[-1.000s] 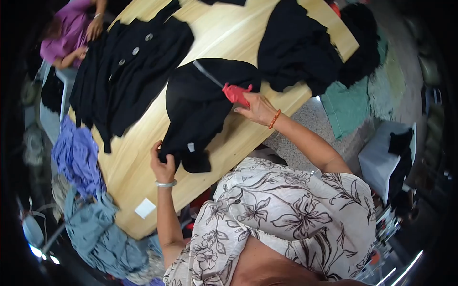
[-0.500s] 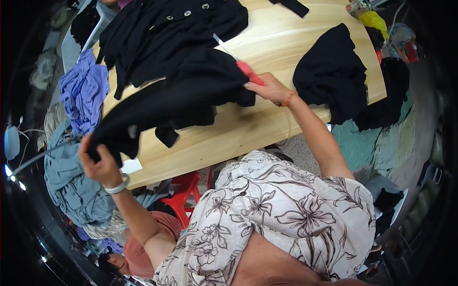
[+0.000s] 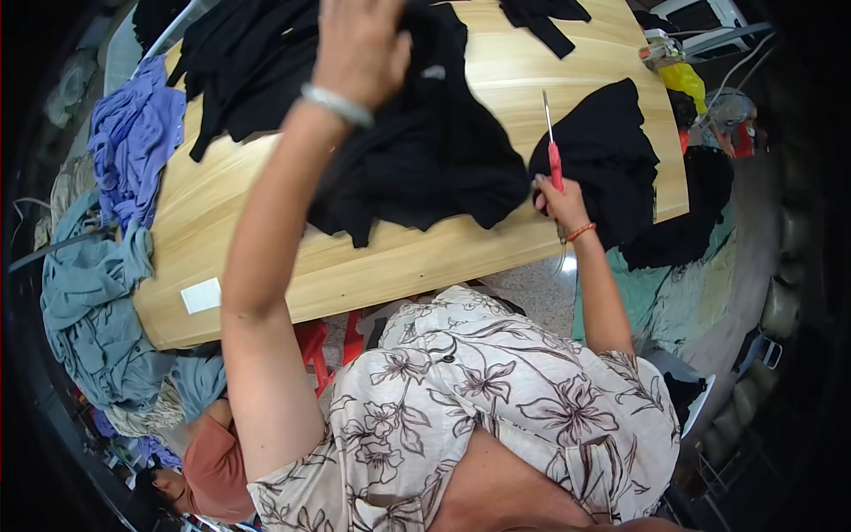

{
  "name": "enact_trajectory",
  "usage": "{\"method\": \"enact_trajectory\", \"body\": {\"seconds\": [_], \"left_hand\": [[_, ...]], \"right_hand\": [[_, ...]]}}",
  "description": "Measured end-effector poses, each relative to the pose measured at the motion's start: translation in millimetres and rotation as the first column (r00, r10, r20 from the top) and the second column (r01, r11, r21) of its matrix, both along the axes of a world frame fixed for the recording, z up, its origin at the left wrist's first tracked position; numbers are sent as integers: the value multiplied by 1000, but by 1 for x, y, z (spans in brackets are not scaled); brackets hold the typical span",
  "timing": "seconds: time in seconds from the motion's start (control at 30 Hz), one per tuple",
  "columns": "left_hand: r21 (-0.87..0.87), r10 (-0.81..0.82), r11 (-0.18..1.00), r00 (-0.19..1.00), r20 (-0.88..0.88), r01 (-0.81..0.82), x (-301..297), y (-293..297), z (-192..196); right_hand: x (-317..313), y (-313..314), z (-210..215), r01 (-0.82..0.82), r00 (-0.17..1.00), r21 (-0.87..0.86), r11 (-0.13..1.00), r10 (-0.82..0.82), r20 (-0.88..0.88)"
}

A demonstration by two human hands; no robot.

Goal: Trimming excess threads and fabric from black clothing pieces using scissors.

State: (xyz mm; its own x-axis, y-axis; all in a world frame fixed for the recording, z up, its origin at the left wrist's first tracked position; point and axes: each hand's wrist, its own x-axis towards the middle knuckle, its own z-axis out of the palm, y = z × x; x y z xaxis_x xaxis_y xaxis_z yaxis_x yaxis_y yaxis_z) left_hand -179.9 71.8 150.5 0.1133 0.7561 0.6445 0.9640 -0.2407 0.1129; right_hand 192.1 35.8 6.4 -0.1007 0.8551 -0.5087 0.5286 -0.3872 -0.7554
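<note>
A black knit garment (image 3: 417, 168) lies spread across the near middle of the wooden table. My left hand (image 3: 363, 53) is over its far part, at the top edge of the view; the thumb stands apart and the fingertips are cut off. Closed round a red-handled tool (image 3: 556, 164) with a thin metal blade pointing away from me, my right hand (image 3: 563, 204) is at the garment's right corner. Whether its thumb and finger also pinch the cloth is unclear. Another black garment piece (image 3: 603, 151) lies just beyond that hand.
More black clothing (image 3: 248, 71) covers the table's far left, and a black strip-like piece (image 3: 545, 22) lies at the far edge. Purple cloth (image 3: 133, 133) and grey-green cloth (image 3: 89, 301) hang by the left edge. A white paper (image 3: 201, 295) lies near the front. A person (image 3: 213, 470) is at lower left.
My left hand has swung from the near left up to the far side. The garment, lifted and stretched before, now lies flatter and further right. My right hand has moved right with the tool.
</note>
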Motion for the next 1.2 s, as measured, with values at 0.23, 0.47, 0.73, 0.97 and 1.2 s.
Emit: {"method": "enact_trajectory", "body": {"seconds": [0.23,0.47,0.73,0.97,1.2], "left_hand": [[-585,110,786,884,454,202,46,-167,-189],[-624,93,781,982,162,29,96,-203,-225],[-595,114,803,968,223,43,58,-213,-225],[-488,139,845,790,598,220,22,-232,-187],[-183,85,944,332,939,275,-8,-224,-60]], "right_hand": [[1,-45,-20,-263,964,366,893,261,56],[-123,-30,-25,-605,743,221,765,443,501],[-102,23,-38,-471,869,294,832,380,318],[-79,48,18,-135,971,298,945,186,-150],[-33,96,34,132,991,493,860,-122,-52]]}}
